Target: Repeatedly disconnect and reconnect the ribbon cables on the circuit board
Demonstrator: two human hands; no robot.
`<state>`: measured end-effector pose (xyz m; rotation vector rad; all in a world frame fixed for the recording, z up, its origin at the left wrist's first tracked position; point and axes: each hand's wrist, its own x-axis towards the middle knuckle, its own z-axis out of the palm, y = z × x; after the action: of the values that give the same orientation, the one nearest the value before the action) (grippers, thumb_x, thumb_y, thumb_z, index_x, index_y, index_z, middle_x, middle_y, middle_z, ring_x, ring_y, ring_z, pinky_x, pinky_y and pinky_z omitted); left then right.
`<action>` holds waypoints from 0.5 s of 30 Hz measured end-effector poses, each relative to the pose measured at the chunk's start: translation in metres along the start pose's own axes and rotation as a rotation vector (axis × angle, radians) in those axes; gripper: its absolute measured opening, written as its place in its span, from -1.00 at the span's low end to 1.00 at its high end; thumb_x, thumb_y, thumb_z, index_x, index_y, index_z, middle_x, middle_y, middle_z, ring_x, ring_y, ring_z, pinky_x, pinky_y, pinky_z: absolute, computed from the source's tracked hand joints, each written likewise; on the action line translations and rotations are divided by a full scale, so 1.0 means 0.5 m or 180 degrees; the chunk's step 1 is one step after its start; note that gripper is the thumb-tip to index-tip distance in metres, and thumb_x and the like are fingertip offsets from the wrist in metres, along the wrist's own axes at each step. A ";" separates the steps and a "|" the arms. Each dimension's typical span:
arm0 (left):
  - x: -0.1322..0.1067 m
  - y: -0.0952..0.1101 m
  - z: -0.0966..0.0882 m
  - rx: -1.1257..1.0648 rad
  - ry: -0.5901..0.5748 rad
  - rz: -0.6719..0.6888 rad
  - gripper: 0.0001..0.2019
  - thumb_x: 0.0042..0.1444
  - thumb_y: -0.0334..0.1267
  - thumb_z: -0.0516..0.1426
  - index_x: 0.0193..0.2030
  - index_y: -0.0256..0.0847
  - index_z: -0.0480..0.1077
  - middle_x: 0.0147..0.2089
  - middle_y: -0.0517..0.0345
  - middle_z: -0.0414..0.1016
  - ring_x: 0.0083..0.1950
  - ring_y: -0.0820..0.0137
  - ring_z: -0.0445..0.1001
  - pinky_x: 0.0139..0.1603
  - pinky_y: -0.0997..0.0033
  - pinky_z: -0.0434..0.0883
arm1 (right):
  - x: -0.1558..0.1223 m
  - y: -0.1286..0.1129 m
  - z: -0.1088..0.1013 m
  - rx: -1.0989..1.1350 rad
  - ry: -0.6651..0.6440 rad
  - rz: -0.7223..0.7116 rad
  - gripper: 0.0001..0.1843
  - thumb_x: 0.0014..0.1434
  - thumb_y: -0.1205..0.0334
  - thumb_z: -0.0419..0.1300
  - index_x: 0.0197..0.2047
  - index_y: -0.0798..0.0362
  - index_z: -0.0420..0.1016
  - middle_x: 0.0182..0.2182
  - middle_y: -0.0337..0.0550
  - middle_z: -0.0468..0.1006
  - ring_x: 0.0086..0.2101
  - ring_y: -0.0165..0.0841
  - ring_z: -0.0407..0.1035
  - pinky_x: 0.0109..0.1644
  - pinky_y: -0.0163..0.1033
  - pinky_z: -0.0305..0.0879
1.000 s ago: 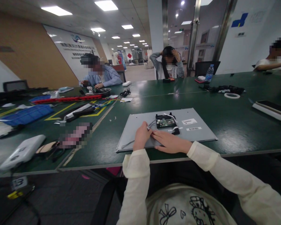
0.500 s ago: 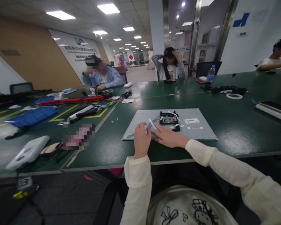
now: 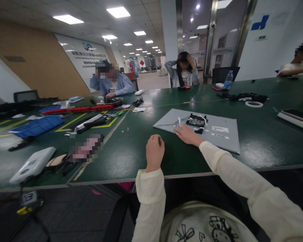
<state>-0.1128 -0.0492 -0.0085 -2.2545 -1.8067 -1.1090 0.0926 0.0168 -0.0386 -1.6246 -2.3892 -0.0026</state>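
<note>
Grey panel (image 3: 207,136) flat on the green tabletop (image 3: 131,144), ahead and to the right of the left hand (image 3: 155,153), well apart from it. Long axis runs left to right, slanted, right end closer to the wearer. Right hand (image 3: 188,134) nearer: touching the panel along its near side, fingertips by a white strip (image 3: 179,121), just left of the circuit board (image 3: 197,121). Right grip: fingers extended and apart, not wrapped around anything. Left grip: fingers curled, nothing seen in it; can't make out whether thumb and fingertips meet. Writing: two white labels (image 3: 220,129) on the panel's right half, print too small to read. Wall sign (image 3: 87,55) bears a blue logo, lettering blurred. Bottle (image 3: 228,80) has a blue label, brand illegible.
</note>
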 end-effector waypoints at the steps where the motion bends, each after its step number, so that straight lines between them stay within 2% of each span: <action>1: 0.000 0.000 0.000 0.0023 -0.0028 -0.0006 -0.86 0.20 -0.43 0.02 -0.18 -0.21 0.36 -0.10 -0.02 0.47 -0.02 0.24 0.45 0.07 0.23 0.39 | 0.003 0.009 0.000 -0.0005 -0.0022 0.0094 -0.46 0.43 0.09 -0.14 0.39 0.04 0.14 0.36 0.21 0.05 0.31 -0.08 0.03 0.30 0.06 0.04; 9: -0.002 -0.002 -0.002 0.0058 -0.0141 -0.0041 -0.86 0.23 -0.41 0.00 -0.18 -0.21 0.37 -0.11 0.00 0.46 -0.06 0.26 0.46 0.01 0.25 0.40 | 0.018 0.073 0.010 -0.0047 -0.0048 0.0811 -0.46 0.43 0.08 -0.18 0.40 0.01 0.11 0.37 0.27 -0.03 0.30 0.00 0.01 0.29 0.11 -0.01; 15: -0.005 0.000 -0.006 0.0032 -0.0351 -0.0002 -0.86 0.25 -0.40 -0.01 -0.21 -0.21 0.37 -0.15 0.02 0.46 -0.13 0.29 0.46 -0.05 0.28 0.41 | 0.025 0.123 0.013 -0.0145 0.0087 0.1380 -0.48 0.42 0.09 -0.18 0.36 0.00 0.16 0.32 0.28 0.05 0.26 0.03 0.05 0.25 0.14 -0.01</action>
<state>-0.1144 -0.0526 -0.0077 -2.3536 -1.8472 -0.9916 0.1434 0.0525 -0.0509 -2.1132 -1.9829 0.0003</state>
